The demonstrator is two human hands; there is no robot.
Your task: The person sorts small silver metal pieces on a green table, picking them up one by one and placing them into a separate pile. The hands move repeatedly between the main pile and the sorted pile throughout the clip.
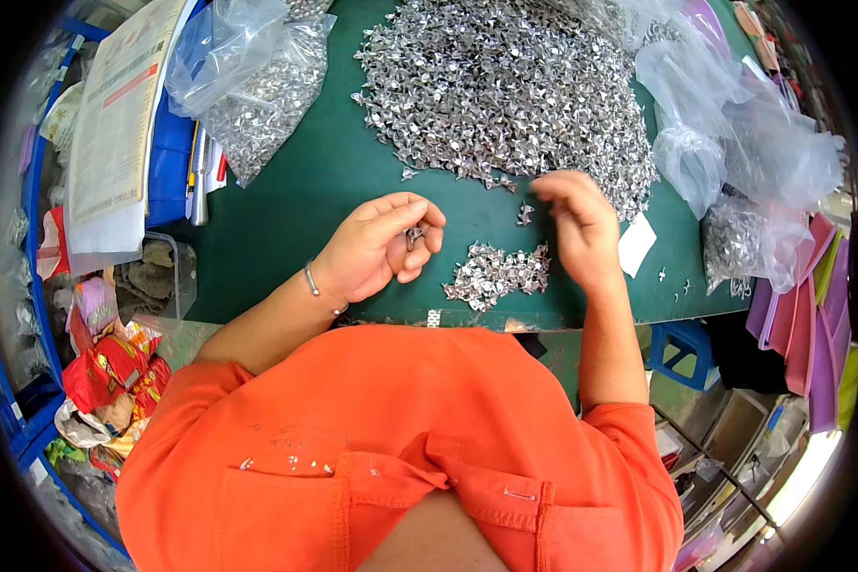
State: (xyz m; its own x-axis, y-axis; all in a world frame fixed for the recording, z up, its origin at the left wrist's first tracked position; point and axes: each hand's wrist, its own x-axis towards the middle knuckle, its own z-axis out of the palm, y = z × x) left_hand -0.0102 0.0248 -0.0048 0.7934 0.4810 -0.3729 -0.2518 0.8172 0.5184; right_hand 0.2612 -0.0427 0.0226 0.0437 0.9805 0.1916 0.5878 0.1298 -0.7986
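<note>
My left hand (377, 240) is curled, its thumb and fingers closed on a small silver metal piece (414, 234). A metal bracelet circles that wrist. To the right, my right hand (586, 229) hangs over the table with bent, slightly blurred fingers, apart from the thumb; nothing shows between them. Just left of it lies a single metal piece (524, 214). Between my hands, nearer the table's front edge, rests a small heap of similar metal pieces (496, 275). Beyond my hands spreads a large pile of such silver pieces (505, 91).
The green table (286, 224) carries clear bags of metal pieces (267, 114) at far left and a plastic bag (734, 238) at right. A white paper slip (637, 244) lies beside my right wrist. A blue rack (33, 219) lines the left; a blue stool (684, 353) stands lower right.
</note>
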